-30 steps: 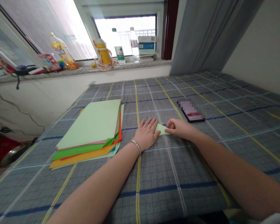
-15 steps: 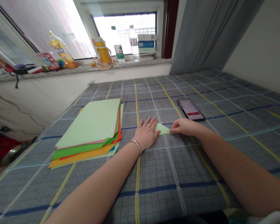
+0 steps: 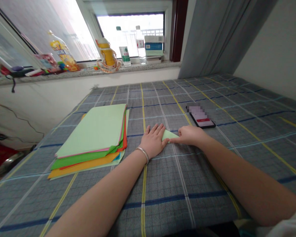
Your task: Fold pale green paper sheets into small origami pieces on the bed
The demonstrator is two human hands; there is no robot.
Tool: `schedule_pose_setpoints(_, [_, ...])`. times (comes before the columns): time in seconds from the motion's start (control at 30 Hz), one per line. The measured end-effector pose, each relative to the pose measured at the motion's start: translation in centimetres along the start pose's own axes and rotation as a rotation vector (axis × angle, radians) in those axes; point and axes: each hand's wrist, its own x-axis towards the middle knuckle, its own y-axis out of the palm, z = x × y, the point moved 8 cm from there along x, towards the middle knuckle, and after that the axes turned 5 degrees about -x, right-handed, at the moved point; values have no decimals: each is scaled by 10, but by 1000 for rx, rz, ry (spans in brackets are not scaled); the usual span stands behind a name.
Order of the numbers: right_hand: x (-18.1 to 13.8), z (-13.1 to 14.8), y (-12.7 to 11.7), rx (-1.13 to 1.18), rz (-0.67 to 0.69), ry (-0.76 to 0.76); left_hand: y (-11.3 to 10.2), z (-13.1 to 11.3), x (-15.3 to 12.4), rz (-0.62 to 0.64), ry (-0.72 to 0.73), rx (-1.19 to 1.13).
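A small pale green folded paper [image 3: 168, 134] lies on the checked cloth, its visible part tapering to a point on the right. My left hand [image 3: 153, 140] rests flat over its left part, fingers spread, a bangle around the wrist; what lies beneath the palm is hidden. From the right, my right hand [image 3: 191, 135] touches the paper's lower edge with one outstretched digit, close to the left thumb. Its other fingers are curled in, with nothing visible inside them. Left of my hands sits a stack of coloured paper [image 3: 93, 128], pale green on top.
Beyond my right hand lies a phone [image 3: 203, 120], screen up. The grey checked cloth [image 3: 162, 184] covers the whole surface. Along the windowsill [image 3: 88, 72] stand a yellow-labelled bottle [image 3: 62, 52], a yellow flask [image 3: 108, 56], clear bottles [image 3: 141, 46] and boxes [image 3: 154, 46].
My right hand has let go of the paper's right tip and slid left along the lower edge, one digit stretched out. My left hand stays pressed on the paper. The view has shifted slightly.
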Motion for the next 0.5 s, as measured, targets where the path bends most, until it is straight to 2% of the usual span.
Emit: schedule_pose_setpoints(0.5, [7,-26,7,101,129,22,-3,7,4,50,49,-25])
